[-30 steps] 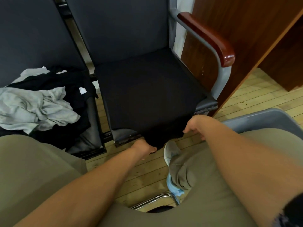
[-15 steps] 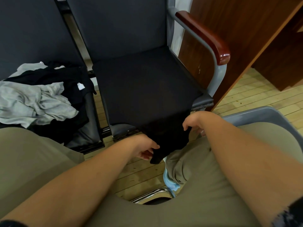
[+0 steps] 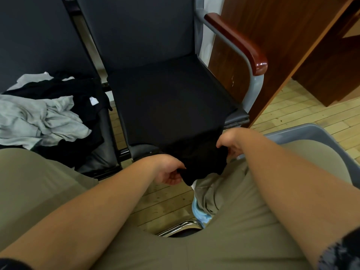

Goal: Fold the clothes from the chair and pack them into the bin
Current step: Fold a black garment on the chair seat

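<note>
1. Head view: a black garment lies spread flat over the seat of the armchair, its near end hanging over the armchair's front edge.
2. The left hand pinches the hanging hem at its lower left corner. The right hand grasps the same hem at its right side, fingers curled into the cloth, just in front of the armchair.
3. The cloth looks thin, soft and light, and it sags between the hands. By my judgement it will droop and crease unless it is held by two corners and kept taut.
4. A pile of grey and black clothes waits on the seat left of the armchair. The grey bin stands at the armchair's front right, partly hidden by the person's leg.
</note>
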Tool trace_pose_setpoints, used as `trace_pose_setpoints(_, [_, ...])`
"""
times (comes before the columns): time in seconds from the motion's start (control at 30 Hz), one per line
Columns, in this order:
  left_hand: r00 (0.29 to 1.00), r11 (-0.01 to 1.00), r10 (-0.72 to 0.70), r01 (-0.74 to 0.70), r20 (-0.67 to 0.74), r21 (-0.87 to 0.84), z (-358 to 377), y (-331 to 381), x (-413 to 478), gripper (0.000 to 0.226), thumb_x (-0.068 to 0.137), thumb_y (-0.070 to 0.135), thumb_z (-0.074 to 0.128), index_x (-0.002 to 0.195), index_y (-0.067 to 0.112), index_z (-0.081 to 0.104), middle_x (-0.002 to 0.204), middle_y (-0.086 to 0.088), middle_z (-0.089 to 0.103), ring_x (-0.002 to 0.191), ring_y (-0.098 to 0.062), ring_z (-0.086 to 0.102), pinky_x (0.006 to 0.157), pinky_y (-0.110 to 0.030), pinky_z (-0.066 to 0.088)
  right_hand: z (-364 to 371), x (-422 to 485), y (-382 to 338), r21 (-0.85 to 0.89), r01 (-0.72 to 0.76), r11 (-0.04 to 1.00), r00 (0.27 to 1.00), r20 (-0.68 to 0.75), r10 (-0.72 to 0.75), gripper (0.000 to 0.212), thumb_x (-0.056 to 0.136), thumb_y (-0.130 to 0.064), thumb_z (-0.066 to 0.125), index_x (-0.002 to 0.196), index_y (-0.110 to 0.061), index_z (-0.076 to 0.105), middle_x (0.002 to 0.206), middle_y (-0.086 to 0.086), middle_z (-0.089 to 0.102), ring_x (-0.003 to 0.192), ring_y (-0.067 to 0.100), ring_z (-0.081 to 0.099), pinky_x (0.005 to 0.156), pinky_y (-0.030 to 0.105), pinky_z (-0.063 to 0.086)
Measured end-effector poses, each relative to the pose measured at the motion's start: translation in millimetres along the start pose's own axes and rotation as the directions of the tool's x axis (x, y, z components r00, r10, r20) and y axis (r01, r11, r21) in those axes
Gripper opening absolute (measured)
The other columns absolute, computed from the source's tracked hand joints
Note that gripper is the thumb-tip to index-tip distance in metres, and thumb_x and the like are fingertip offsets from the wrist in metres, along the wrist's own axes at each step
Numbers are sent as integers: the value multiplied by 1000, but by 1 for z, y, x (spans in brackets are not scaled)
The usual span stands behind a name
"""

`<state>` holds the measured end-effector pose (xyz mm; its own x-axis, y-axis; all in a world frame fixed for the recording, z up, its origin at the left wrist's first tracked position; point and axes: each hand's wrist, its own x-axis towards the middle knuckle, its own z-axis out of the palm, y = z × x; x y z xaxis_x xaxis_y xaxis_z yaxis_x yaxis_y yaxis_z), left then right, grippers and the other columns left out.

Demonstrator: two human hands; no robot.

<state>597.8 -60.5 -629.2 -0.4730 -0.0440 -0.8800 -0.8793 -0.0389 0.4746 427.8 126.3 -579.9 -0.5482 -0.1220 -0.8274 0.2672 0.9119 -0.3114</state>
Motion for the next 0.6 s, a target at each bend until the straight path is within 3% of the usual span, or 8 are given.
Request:
trace_pose_setpoints(0.1, [1000, 1000, -5, 5, -19, 9, 0, 0, 5, 6, 106, 12, 57, 108, 12, 62, 59, 3, 56, 48, -6, 56, 53, -22, 53, -6, 22, 3, 60, -31, 998, 1000, -1, 31, 51, 97, -20, 68, 145, -7, 55, 134, 19, 66, 120, 42, 67, 107, 57, 54])
trace_pose_setpoints(0.23, [999, 1000, -15, 15, -29, 17, -1, -2, 10, 13, 106, 13, 58, 118, 10, 61, 58, 3, 56, 47, -6, 55, 49, -24, 54, 3, 6, -3, 106, -51, 993, 998, -22, 54, 26, 104, -16, 66, 126, -4, 58, 123, 22, 69, 109, 41, 71, 97, 56, 60])
trace_pose_setpoints(0.37, [999, 999, -29, 30, -40, 13, -3, -4, 13, 19, 105, 15, 60, 123, 9, 61, 65, 1, 62, 50, -7, 55, 54, -25, 54, 7, 9, -1, 25, -62, 998, 998, -22, 63, 28, 101, -24, 74, 122, -8, 63, 106, 13, 75, 89, 27, 75, 71, 35, 62])
trace_pose_setpoints(0.4, [999, 999, -32, 32, -41, 8, -4, -4, 14, 20, 105, 15, 60, 124, 9, 61, 69, 0, 64, 51, -7, 55, 56, -24, 54, 6, 8, -2, -9, -59, 998, 998, -21, 59, 29, 99, -26, 76, 120, -10, 64, 104, 11, 75, 88, 25, 74, 71, 34, 61])
trace_pose_setpoints(0.5, [998, 999, -45, 45, -34, -15, -6, -6, 19, 26, 104, 16, 62, 129, 8, 60, 84, -5, 68, 51, -9, 55, 57, -24, 55, 3, 5, -4, -70, -30, 997, 1000, 7, 30, 44, 92, -28, 84, 126, -8, 63, 117, 13, 74, 108, 32, 73, 100, 48, 61])
trace_pose_setpoints(0.6, [998, 999, -50, 49, -32, -10, -8, -7, 20, 27, 104, 16, 63, 129, 8, 60, 87, -6, 67, 52, -10, 57, 56, -25, 55, 1, -8, -8, -194, 26, 981, 999, 43, -18, 58, 90, -35, 86, 134, -8, 61, 130, 13, 68, 121, 35, 66, 111, 50, 52])
